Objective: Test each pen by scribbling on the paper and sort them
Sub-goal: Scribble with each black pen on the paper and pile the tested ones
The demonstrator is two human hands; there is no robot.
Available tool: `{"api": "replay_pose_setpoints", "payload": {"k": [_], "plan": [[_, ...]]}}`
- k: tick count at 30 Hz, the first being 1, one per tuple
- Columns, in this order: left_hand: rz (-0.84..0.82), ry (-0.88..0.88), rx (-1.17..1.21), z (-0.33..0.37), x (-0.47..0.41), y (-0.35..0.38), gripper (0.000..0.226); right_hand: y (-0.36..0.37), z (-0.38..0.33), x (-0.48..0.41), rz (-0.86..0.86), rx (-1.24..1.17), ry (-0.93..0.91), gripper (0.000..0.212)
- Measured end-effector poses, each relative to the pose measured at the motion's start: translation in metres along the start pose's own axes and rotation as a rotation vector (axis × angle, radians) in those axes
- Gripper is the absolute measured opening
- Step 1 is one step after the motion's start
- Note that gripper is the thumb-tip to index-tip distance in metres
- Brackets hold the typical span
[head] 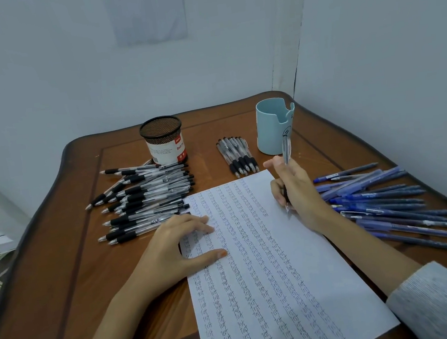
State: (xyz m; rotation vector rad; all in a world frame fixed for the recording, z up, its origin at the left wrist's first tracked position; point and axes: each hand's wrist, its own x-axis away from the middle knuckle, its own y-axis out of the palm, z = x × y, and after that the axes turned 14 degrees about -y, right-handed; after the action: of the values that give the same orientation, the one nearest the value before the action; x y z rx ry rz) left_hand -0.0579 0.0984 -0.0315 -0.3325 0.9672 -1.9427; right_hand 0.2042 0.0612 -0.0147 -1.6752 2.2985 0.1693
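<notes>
A white sheet of paper (274,280) lies on the wooden table, filled with columns of the handwritten word "test". My right hand (297,191) grips a clear pen (286,148) with its tip down on the paper's upper right part. My left hand (178,244) rests flat on the sheet's left edge, fingers spread. A heap of clear black-grip pens (148,200) lies left of the paper. A small row of the same pens (237,155) sits above the sheet. A pile of blue pens (387,200) lies to the right.
A black mesh pen holder (164,140) with a white label stands at the back left. A light blue cup (273,126) stands at the back right. Walls close in behind and right of the table (61,271). Its curved edge runs along the left.
</notes>
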Motion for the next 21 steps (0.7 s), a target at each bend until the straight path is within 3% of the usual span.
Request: {"api": "replay_pose_setpoints", "payload": {"k": [6, 10, 15, 21], "plan": [[0.005, 0.002, -0.003, -0.0008, -0.0003, 0.0003, 0.047, 0.0036, -0.0031, -0.0008, 0.000, 0.010, -0.033, 0.020], [0.007, 0.003, -0.002, -0.0010, -0.0004, 0.0003, 0.047, 0.0028, -0.0055, -0.0016, 0.014, -0.024, 0.064, 0.044], [0.005, 0.008, -0.001, -0.0009, -0.0001, 0.0002, 0.048, 0.0021, -0.0031, 0.0002, -0.021, -0.002, 0.016, 0.032], [-0.003, -0.010, 0.003, -0.0013, 0.0007, 0.0001, 0.049, -0.0005, -0.0012, 0.0004, -0.027, -0.021, 0.005, 0.041]]}}
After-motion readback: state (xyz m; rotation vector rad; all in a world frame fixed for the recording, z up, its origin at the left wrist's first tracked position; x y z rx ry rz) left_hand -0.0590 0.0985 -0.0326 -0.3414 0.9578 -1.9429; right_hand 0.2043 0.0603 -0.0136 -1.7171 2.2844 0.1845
